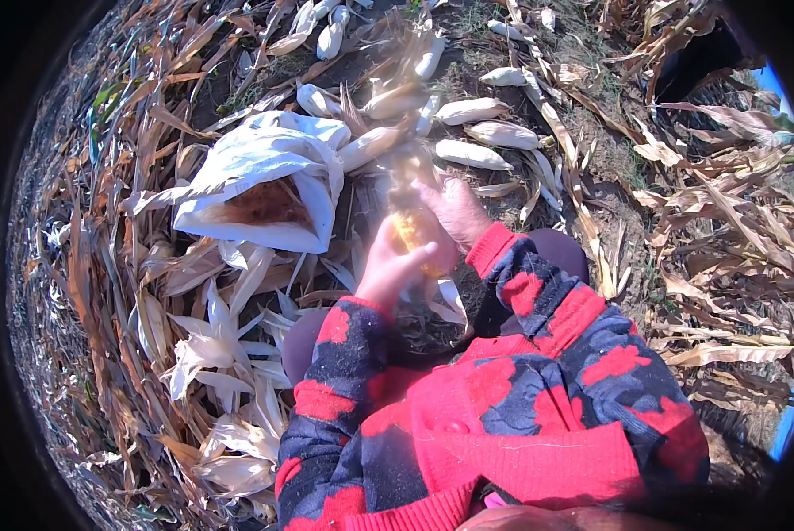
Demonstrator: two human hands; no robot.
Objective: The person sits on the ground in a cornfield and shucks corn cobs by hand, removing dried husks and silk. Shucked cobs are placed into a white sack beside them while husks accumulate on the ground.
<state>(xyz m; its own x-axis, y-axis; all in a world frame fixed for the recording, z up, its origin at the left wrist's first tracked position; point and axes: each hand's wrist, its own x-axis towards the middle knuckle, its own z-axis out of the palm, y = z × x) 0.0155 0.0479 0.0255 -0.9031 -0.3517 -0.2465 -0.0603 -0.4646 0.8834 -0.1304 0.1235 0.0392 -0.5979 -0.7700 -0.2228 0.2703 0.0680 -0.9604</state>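
An ear of corn (407, 227) with yellow kernels showing is between my two hands, in front of my knees. My left hand (397, 259) is wrapped around its lower part, the thumb across the kernels. At the upper end, my right hand (453, 207) grips the pale husk, which is blurred by motion. A loose strip of husk (451, 302) hangs below the ear. Left of my hands lies a white woven sack (264, 156), its mouth open towards me and its inside brownish. Unhusked ears (473, 154) lie on the soil beyond my right hand.
Dry cornstalks and leaves (125, 259) cover the ground at left. Peeled husks (214, 352) are heaped beside my left knee. More ears (330, 40) lie farther ahead. At right are more dry stalks (748, 245), with a dark object (699, 63) at the upper right.
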